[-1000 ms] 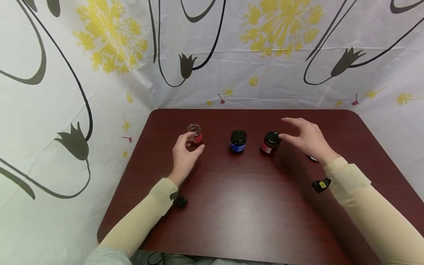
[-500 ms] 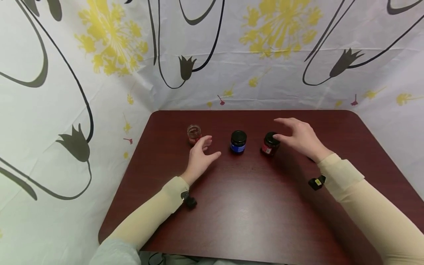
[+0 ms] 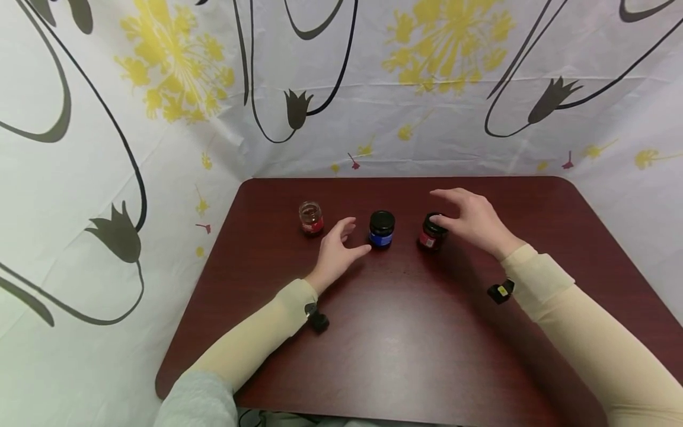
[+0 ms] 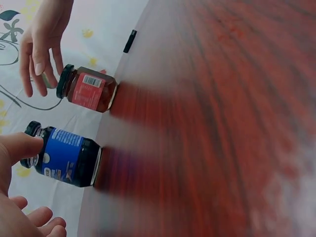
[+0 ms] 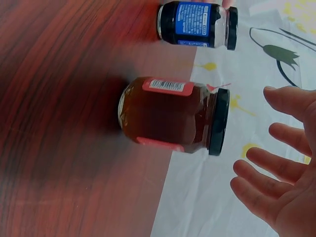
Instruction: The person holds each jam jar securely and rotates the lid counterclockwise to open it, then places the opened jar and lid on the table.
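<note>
My left hand (image 3: 336, 255) is just left of the blue-labelled jar (image 3: 381, 230), fingers spread and holding nothing. In the left wrist view its thumb (image 4: 24, 146) overlaps that jar near the black lid; I cannot tell whether they touch. My right hand (image 3: 477, 222) hovers behind and above the red-labelled jar (image 3: 430, 232), thumb over its black lid in the head view. The right wrist view shows a gap between the right fingers and this jar's lid (image 5: 219, 122). A lidless glass jar (image 3: 311, 219) with a red label stands at the left.
All three jars stand upright toward the back of the dark red table (image 3: 384, 332). A thin black lid-like piece (image 4: 130, 41) lies beyond the red-labelled jar in the left wrist view. Patterned cloth (image 3: 341, 89) hangs behind the table.
My left hand has moved right, away from the lidless jar to the blue-labelled jar. My right hand has moved left over the red-labelled jar. The jars stay in place.
</note>
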{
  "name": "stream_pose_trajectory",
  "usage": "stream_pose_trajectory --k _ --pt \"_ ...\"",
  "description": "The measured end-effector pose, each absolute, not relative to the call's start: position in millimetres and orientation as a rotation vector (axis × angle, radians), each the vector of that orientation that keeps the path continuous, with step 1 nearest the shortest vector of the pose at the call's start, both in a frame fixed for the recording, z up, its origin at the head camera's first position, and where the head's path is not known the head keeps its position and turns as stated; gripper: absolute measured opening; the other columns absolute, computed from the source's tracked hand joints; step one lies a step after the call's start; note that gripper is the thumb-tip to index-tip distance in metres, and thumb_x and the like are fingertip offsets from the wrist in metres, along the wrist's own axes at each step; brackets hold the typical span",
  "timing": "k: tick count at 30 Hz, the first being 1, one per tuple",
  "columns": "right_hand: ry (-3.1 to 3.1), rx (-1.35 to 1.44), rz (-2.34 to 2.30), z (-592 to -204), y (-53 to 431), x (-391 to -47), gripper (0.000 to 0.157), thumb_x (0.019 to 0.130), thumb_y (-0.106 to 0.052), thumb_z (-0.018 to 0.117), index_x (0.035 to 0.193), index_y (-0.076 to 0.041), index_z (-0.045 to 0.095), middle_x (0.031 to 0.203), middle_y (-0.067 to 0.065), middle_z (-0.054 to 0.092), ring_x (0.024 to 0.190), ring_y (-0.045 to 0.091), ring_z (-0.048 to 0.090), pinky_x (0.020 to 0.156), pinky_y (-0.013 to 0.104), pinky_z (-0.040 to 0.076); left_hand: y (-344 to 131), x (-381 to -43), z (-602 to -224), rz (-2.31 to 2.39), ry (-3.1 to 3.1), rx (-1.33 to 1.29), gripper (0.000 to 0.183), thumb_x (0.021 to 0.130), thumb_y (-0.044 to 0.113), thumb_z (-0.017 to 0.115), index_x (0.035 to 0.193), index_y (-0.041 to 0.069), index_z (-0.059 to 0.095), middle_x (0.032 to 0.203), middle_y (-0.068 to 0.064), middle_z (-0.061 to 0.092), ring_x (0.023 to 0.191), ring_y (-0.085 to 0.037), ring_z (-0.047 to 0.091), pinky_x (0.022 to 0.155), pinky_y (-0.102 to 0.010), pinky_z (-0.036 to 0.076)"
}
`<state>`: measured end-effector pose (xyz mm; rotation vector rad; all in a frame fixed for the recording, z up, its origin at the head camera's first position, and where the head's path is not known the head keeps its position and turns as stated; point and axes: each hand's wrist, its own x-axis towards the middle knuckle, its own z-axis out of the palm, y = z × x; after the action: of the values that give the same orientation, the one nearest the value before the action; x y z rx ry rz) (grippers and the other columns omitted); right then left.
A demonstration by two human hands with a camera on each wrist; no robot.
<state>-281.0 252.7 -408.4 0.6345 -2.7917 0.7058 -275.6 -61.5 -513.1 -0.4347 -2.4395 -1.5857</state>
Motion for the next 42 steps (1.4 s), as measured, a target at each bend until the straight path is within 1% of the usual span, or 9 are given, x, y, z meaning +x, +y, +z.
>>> stream_pose_trajectory --k 3,6,10,16,21,26,32,37,42 --pt "-2.797 0.645 0.707 -407.8 247.4 -282.2 0.055 0.080 -0.045 0.065 0.131 -0.032 0.046 0.128 -0.001 0.048 0.116 0.025 0.045 0.087 0.049 0.038 -57.3 -276.1 -512.8 -1.598 -2.455 -0.441 0.069 0.068 0.037 0.079 0.127 0.034 0.043 0.120 0.008 0.053 0.114 -0.015 0.049 0.092 -0.034 0.041" --pt "-2.790 0.662 0.709 -408.2 243.2 -283.6 0.055 0.080 -0.044 0.065 0.130 -0.033 0.046 0.127 -0.001 0.048 0.115 0.024 0.046 0.086 0.048 0.038 -53.0 -276.8 -512.7 -1.611 -2.468 -0.448 0.070 0.068 0.039 0.078 0.128 0.034 0.042 0.122 0.001 0.053 0.115 -0.017 0.048 0.093 -0.034 0.040" --pt "-2.773 0.690 0.706 -408.5 238.1 -284.0 0.054 0.080 -0.043 0.066 0.130 -0.032 0.047 0.126 -0.002 0.049 0.113 0.022 0.047 0.085 0.047 0.039 -48.1 -278.2 -513.1 -1.634 -2.474 -0.446 0.071 0.068 0.037 0.079 0.129 0.033 0.042 0.124 -0.007 0.053 0.115 -0.019 0.048 0.093 -0.034 0.040" --pt "-2.762 0.709 0.691 -409.1 234.4 -284.0 0.054 0.081 -0.042 0.066 0.130 -0.030 0.047 0.127 -0.003 0.048 0.112 0.021 0.049 0.085 0.046 0.041 -41.7 -282.2 -516.8 -1.645 -2.488 -0.449 0.075 0.067 0.039 0.079 0.131 0.031 0.040 0.125 -0.009 0.052 0.116 -0.020 0.047 0.094 -0.035 0.039" --pt "-2.764 0.718 0.698 -409.0 231.8 -284.9 0.054 0.081 -0.043 0.065 0.130 -0.031 0.046 0.127 -0.003 0.048 0.113 0.020 0.048 0.086 0.046 0.040 -36.5 -285.9 -518.6 -1.667 -2.495 -0.444 0.080 0.066 0.044 0.078 0.133 0.025 0.040 0.128 -0.007 0.050 0.118 -0.020 0.046 0.094 -0.037 0.038" --pt "-2.766 0.724 0.693 -408.8 230.3 -284.7 0.055 0.081 -0.042 0.066 0.131 -0.030 0.047 0.127 -0.002 0.048 0.112 0.020 0.049 0.086 0.046 0.040 -31.4 -287.5 -518.1 -1.671 -2.548 -0.403 0.084 0.064 0.047 0.078 0.135 0.027 0.038 0.125 0.001 0.051 0.116 -0.014 0.047 0.094 -0.033 0.039" --pt "-2.766 0.729 0.685 -408.5 229.4 -286.0 0.056 0.080 -0.043 0.066 0.131 -0.031 0.046 0.127 -0.002 0.048 0.112 0.020 0.049 0.085 0.046 0.041 -25.2 -290.7 -518.6 -1.657 -2.559 -0.369 0.082 0.064 0.042 0.080 0.134 0.024 0.040 0.120 0.006 0.052 0.113 -0.007 0.048 0.093 -0.030 0.040" --pt "-2.771 0.729 0.693 -408.1 228.5 -286.5 0.057 0.080 -0.043 0.066 0.131 -0.028 0.047 0.128 -0.003 0.047 0.113 0.020 0.048 0.086 0.046 0.041 -20.8 -293.6 -521.1 -1.674 -2.576 -0.362 0.079 0.065 0.041 0.080 0.133 0.028 0.039 0.122 0.008 0.050 0.114 -0.006 0.046 0.093 -0.030 0.039" --pt "-2.784 0.727 0.688 -408.2 227.7 -286.3 0.057 0.080 -0.045 0.065 0.132 -0.032 0.045 0.129 -0.003 0.047 0.113 0.020 0.048 0.086 0.046 0.041 -17.7 -295.5 -522.7 -1.660 -2.598 -0.337 0.080 0.064 0.042 0.080 0.132 0.028 0.040 0.123 0.007 0.050 0.113 -0.008 0.048 0.092 -0.030 0.040"
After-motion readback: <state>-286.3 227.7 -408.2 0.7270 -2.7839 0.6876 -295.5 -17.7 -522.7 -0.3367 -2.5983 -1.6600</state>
